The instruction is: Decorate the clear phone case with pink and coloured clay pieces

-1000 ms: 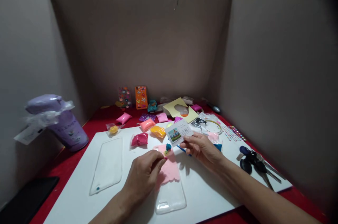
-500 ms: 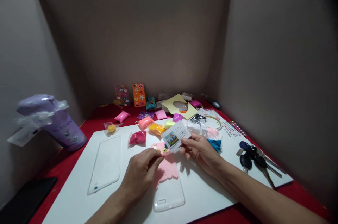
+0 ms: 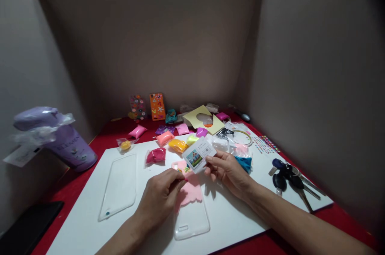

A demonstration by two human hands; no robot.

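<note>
My right hand (image 3: 224,166) holds a small white card (image 3: 199,154) with a printed colour picture and text, tilted above the board. My left hand (image 3: 164,191) is closed in a pinch close to the card's lower left. A trace of dark pink shows at its fingertips, too small to name. Below both hands lies a clear phone case (image 3: 191,223), its upper part covered with a pink layer (image 3: 192,193) with a wavy lower edge. Small yellow and green decorations (image 3: 187,169) sit on the pink, partly hidden by the hand and card.
On the white board (image 3: 81,211) lie another clear phone case (image 3: 120,187), bagged red clay (image 3: 155,156), bagged orange clay (image 3: 178,145), gem stickers (image 3: 264,144) and keys (image 3: 290,179). Decorated cases (image 3: 157,106) stand behind. A purple tumbler (image 3: 72,144) stands left, near a black flat object (image 3: 30,227).
The view has shifted slightly, so everything sits a little further left. Both hands keep nearly the same pose, the card still in the right one.
</note>
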